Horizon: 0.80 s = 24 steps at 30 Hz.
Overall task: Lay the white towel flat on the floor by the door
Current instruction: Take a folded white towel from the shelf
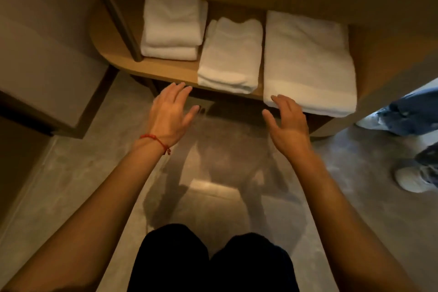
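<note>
Big folded white towel on wooden shelf, frame upper right. Right hand open, fingertips at its front edge; left hand open w/ nothing held, center-left.

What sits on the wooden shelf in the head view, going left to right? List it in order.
Dark upright post → two stacked folded towels → smaller folded towel stack → large folded white towel, its front edge overhanging the wooden shelf, with the right hand at its near left corner.
</note>
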Motion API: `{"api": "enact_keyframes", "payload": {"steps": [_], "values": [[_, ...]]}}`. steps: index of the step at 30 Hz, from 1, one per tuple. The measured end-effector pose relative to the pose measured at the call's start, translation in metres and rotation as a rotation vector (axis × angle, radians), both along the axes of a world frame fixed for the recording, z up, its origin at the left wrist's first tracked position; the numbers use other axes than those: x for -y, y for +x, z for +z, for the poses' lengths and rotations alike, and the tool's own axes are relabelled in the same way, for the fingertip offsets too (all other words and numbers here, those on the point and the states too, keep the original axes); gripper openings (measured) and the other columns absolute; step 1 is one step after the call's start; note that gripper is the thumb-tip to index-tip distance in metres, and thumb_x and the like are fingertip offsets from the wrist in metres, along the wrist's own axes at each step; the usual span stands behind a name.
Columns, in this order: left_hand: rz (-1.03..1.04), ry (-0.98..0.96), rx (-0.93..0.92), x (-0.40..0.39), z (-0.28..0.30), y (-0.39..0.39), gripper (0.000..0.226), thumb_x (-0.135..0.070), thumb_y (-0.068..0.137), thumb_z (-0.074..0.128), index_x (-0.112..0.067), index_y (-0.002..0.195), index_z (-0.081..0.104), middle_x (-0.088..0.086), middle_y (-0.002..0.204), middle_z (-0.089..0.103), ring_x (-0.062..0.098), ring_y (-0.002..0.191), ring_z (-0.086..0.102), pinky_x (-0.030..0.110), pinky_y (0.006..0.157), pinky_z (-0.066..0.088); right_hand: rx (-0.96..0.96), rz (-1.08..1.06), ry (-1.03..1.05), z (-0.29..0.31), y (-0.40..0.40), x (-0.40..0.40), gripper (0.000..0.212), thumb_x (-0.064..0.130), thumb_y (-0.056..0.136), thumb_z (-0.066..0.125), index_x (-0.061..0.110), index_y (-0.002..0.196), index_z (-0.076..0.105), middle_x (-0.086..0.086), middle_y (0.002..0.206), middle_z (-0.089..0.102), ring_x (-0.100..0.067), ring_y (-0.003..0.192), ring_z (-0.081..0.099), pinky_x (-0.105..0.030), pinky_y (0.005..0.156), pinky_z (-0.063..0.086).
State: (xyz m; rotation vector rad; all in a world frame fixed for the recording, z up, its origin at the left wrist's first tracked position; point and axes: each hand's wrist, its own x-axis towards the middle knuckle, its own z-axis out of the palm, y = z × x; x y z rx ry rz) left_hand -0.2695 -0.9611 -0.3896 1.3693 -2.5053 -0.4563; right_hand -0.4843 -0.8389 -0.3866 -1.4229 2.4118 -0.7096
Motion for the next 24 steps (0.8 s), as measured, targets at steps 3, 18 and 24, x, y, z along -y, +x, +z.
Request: {"api": "enact_keyframes", "payload": {"steps": [3, 18, 24], "values": [[0.067, 0.046, -0.180, 0.038, -0.031, -0.024, 0.047, -0.031, 0.091, 0.049, -0.005, 0.129, 0.043, 0.019, 0.136, 0.046, 0.032, 0.128, 0.037, 0.039, 0.105, 0.029, 0.083, -0.030, -0.161, -0.032, -0.013, 0.038, 0.042, 0.032, 0.093, 0.047, 0.010, 0.129, 0.045, -0.012, 0.136, 0.047, -0.024, 0.125, 0.042, -0.028, 0.100, 0.031], [0.449, 0.642, -0.820, 0.116, -0.093, -0.099, 0.038, -0.031, 0.089, 0.053, -0.018, 0.125, 0.052, 0.008, 0.128, 0.054, 0.024, 0.107, 0.053, 0.038, 0.080, 0.051, 0.144, -0.119, -0.135, -0.082, -0.027, 0.138, 0.045, 0.034, 0.095, 0.038, 0.012, 0.134, 0.039, -0.019, 0.130, 0.051, -0.033, 0.116, 0.048, -0.036, 0.094, 0.039], [0.450, 0.553, -0.828, 0.112, -0.098, -0.094, 0.033, -0.014, 0.081, 0.061, -0.008, 0.114, 0.061, 0.014, 0.105, 0.064, 0.029, 0.099, 0.061, 0.047, 0.090, 0.052, 0.275, -0.168, -0.234, -0.093, -0.014, 0.131, 0.044, 0.026, 0.093, 0.042, 0.017, 0.135, 0.035, -0.017, 0.133, 0.048, -0.033, 0.118, 0.047, -0.036, 0.095, 0.040]]}}
